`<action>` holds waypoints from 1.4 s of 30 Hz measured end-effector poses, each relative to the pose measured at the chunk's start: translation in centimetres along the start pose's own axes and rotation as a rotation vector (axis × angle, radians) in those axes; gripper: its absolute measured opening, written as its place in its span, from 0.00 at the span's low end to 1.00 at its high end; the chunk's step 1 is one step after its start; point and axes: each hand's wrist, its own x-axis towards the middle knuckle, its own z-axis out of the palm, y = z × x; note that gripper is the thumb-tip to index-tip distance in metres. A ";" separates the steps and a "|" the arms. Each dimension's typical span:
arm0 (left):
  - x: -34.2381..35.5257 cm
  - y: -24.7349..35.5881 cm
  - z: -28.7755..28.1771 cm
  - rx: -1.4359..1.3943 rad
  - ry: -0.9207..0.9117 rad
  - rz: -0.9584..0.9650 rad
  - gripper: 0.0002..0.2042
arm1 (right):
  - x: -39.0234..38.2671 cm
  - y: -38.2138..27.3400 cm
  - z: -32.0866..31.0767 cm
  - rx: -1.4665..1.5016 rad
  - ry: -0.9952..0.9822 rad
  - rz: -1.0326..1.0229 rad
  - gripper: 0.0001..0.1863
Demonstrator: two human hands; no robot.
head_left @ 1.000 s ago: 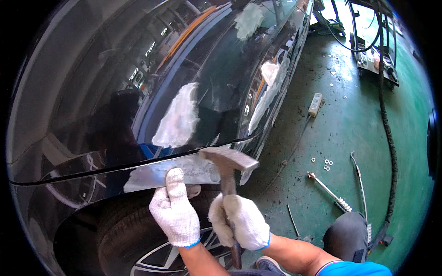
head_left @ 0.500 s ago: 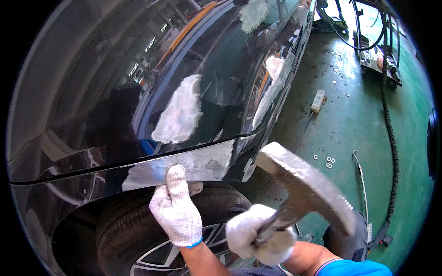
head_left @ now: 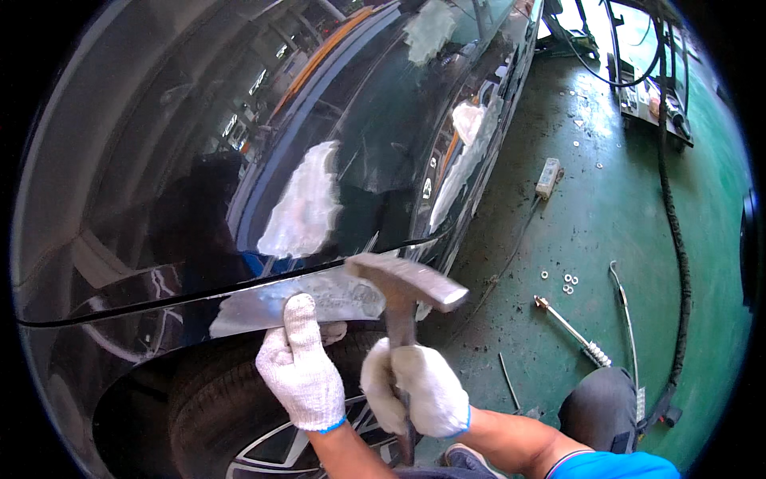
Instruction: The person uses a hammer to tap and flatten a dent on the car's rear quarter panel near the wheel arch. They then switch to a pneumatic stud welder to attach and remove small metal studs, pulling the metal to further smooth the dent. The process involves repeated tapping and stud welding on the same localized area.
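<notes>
A dark car body panel [head_left: 383,152] fills the left and middle, ground to pale bare patches in several places. My left hand [head_left: 303,375], in a white knit glove, grips the wheel arch lip beside a bare metal patch [head_left: 247,310]. Its thumb lies flat on the metal; the other fingers curl partly out of sight below the edge. My right hand [head_left: 427,391], gloved too, is closed round the handle of a hammer [head_left: 405,279]. The metal head is raised just right of my left hand, overlapping the patch in view; I cannot tell whether it touches.
Below the arch sits a tyre on a spoked wheel [head_left: 267,451]. On the green floor lie a spring-ended rod [head_left: 568,329], a hooked bar [head_left: 625,307], several washers [head_left: 569,279] and a power strip [head_left: 548,178]. A black hose [head_left: 677,239] runs down the right from a cart [head_left: 654,112].
The hammer has swung left, from beside the panel to in front of the bare patch, its handle now nearly upright. My left hand has barely moved. The spring-ended rod has come into sight.
</notes>
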 end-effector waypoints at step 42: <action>-0.3 -0.1 0.8 -0.036 0.047 0.021 0.19 | 0.6 0.8 -2.6 -0.130 0.021 -0.100 0.32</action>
